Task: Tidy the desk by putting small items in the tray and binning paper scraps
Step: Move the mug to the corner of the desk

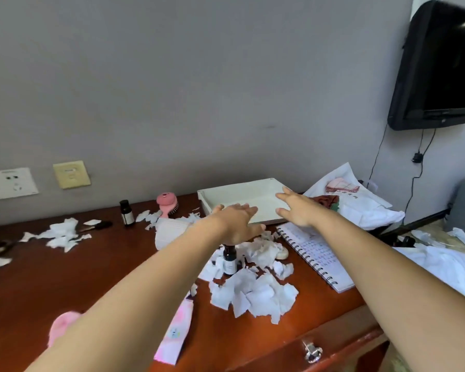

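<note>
Both the left hand and right hand reach out with fingers straight, holding nothing, over the near rim of the white tray at centre frame, with paper scraps heaped on the table just below.

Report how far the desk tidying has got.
Done: nothing visible; the tray looks empty. In hand: the left hand and right hand reach open toward the tray, holding nothing. Left: paper scraps, the near bottle, the far bottle and the pink brush are all on the desk.
</note>
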The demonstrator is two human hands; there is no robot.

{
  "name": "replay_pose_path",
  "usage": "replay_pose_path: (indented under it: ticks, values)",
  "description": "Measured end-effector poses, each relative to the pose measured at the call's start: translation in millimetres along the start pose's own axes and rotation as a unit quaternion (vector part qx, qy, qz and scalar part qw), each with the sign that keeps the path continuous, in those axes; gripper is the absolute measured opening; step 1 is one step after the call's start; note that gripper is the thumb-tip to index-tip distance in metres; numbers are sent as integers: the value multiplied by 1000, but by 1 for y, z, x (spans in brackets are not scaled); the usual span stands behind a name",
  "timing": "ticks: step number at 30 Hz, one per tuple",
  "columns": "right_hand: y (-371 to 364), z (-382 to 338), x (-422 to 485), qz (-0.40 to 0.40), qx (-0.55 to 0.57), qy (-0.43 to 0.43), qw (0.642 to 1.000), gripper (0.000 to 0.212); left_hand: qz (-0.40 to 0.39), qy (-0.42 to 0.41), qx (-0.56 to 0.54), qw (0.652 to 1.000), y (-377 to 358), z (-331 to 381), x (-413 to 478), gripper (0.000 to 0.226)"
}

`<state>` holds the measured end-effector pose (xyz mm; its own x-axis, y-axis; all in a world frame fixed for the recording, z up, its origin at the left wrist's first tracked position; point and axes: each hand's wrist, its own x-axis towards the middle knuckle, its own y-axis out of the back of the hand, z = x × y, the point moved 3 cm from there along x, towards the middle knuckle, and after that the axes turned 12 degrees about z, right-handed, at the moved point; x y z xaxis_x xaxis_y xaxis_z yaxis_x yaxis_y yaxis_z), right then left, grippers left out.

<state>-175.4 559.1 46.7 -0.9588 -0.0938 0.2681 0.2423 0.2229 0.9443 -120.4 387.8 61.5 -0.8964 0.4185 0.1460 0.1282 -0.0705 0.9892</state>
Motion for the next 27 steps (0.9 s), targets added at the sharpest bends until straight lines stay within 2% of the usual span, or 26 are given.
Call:
replay_pose_path:
  ticks: [3,8,15,20,27]
  values:
    - [6,-43,13,3,29,43,999,59,31,46,-18,998,24,-50,-17,63]
    - [9,-118,20,-14,49,109,993,58,38,112,-20,993,44,-127,-52,62]
    - [-20,-216,24,-49,55,193,978,53,38,206,-109,972,9,-191,-99,65]
    - [-55,-240,36,-119,-20,208,971,59,26,213,-128,968,-35,-208,-116,66]
    - [-75,-242,53,-167,-74,209,961,68,14,184,-256,949,-69,-205,-88,65]
